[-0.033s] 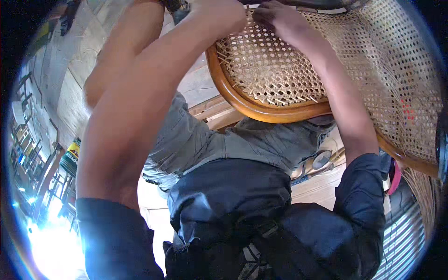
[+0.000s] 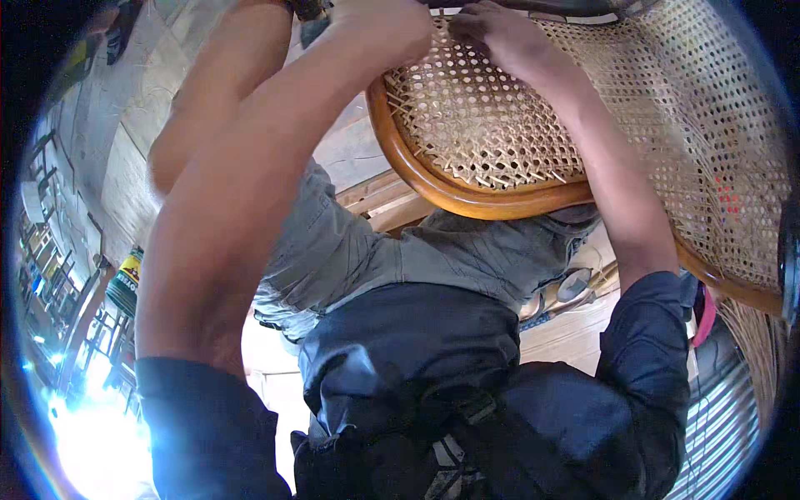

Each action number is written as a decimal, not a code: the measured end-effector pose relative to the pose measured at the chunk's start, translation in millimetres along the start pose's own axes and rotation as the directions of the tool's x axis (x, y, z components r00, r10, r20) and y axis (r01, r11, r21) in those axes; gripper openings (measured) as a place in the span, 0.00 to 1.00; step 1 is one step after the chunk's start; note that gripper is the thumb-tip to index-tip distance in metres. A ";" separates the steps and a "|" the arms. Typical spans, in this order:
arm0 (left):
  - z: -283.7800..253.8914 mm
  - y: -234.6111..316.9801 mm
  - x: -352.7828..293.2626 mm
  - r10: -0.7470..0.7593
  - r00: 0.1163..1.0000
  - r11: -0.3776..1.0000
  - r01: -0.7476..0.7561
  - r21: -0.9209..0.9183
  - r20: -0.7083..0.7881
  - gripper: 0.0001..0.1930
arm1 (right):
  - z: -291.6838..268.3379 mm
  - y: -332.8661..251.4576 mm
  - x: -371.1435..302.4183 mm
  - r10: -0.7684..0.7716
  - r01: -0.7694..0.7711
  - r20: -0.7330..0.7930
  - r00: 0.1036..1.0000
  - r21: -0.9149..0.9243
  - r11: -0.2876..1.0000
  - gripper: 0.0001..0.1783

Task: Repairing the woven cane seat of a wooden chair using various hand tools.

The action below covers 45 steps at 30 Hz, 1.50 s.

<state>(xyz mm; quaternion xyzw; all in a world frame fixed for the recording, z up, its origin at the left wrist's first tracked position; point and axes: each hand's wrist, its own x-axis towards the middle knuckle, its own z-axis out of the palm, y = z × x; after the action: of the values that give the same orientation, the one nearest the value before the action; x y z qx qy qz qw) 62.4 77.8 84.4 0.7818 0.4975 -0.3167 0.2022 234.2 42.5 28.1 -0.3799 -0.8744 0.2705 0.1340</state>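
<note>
The right hand (image 2: 498, 35) bends over the cane panel (image 2: 500, 133), left hand (image 2: 406, 32) beside it; cannot tell either's grip

The left hand (image 2: 404, 32) and right hand (image 2: 507, 40) are held near the far edge of a cane panel (image 2: 492, 125) bordered by a wooden frame (image 2: 446, 196).

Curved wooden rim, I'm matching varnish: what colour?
Curved wooden rim: glossy orange-brown, best in the head view.

Left hand (image 2: 407, 30) cropped at top edge (fingers indistinct).
</note>
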 end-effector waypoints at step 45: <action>81.9 -7.7 -87.2 -0.182 0.969 -0.249 0.117 -0.961 0.165 0.07 | 17.5 51.1 -2.1 0.431 -0.426 0.052 0.901 0.301 0.853 0.12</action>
<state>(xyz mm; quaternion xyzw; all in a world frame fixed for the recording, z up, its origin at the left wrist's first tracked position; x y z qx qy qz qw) 4.9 -27.3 86.4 0.2668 0.6517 0.1860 0.6852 258.2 63.3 -15.6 -0.5418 -0.7142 0.4221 0.1351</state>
